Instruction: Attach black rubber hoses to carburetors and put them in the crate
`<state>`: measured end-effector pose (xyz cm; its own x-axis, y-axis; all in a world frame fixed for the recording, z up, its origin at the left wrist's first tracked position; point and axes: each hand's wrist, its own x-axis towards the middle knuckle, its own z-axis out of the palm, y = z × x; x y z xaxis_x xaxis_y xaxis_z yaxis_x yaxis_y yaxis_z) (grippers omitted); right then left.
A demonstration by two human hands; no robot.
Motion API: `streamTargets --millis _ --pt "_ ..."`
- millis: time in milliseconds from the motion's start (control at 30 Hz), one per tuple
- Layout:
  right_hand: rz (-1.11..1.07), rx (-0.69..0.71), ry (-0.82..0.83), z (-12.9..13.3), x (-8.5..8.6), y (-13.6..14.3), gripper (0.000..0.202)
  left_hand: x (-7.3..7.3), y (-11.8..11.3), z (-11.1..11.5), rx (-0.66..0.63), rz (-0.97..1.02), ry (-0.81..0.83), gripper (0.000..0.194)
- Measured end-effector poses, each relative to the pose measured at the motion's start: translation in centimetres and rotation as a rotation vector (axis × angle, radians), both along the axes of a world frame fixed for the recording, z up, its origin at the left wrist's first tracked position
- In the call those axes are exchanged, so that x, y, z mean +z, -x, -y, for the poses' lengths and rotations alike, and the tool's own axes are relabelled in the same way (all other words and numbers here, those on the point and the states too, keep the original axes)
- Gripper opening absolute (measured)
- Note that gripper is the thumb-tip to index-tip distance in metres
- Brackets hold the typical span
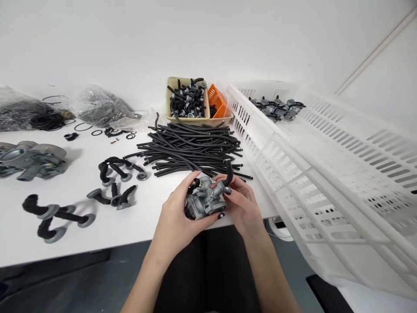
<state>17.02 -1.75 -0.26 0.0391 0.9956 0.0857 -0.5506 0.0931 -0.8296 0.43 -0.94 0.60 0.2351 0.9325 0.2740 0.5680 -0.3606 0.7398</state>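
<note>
A grey metal carburetor [205, 201] is held between both hands, just above the table's front edge. My left hand [177, 211] wraps round its left side, the thumb along the lower front. My right hand [243, 202] grips its right side, with fingers at a short black hose [229, 174] that stands up from the metal body. Behind the hands lies a pile of thin black hoses [192, 145]. Left of them, short bent black hoses with round grey caps [124, 176] lie in loose groups, one group [67, 214] nearer the front.
A large white slotted crate [293, 174] fills the right, with several metal parts [276, 108] inside. At the back are a beige bin [168, 100] of capped hoses and an orange basket [217, 98]. Plastic bags [100, 106], black rings [97, 132] and more carburetors [34, 158] lie left.
</note>
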Motion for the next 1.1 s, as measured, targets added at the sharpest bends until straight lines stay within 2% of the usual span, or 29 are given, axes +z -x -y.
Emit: streamTargets --millis 200,433,667,900,1100 --pt "-0.041 -0.005 0.022 -0.08 -0.06 0.01 0.015 0.00 -0.09 -0.06 -0.002 0.026 0.033 0.078" --pt "0.061 -0.037 0.079 -0.30 -0.11 0.33 0.029 -0.04 -0.13 -0.09 -0.013 0.010 0.016 0.081" --pt "0.130 -0.102 0.010 -0.54 -0.12 0.43 0.013 0.18 -0.19 0.11 -0.025 -0.023 -0.001 0.081" --pt "0.102 -0.059 -0.027 -0.51 0.21 0.28 0.010 -0.05 -0.01 -0.05 -0.011 -0.010 0.005 0.080" --pt "0.014 0.008 0.007 0.03 0.21 -0.03 0.014 0.11 -0.01 -0.13 -0.008 0.008 0.021 0.078"
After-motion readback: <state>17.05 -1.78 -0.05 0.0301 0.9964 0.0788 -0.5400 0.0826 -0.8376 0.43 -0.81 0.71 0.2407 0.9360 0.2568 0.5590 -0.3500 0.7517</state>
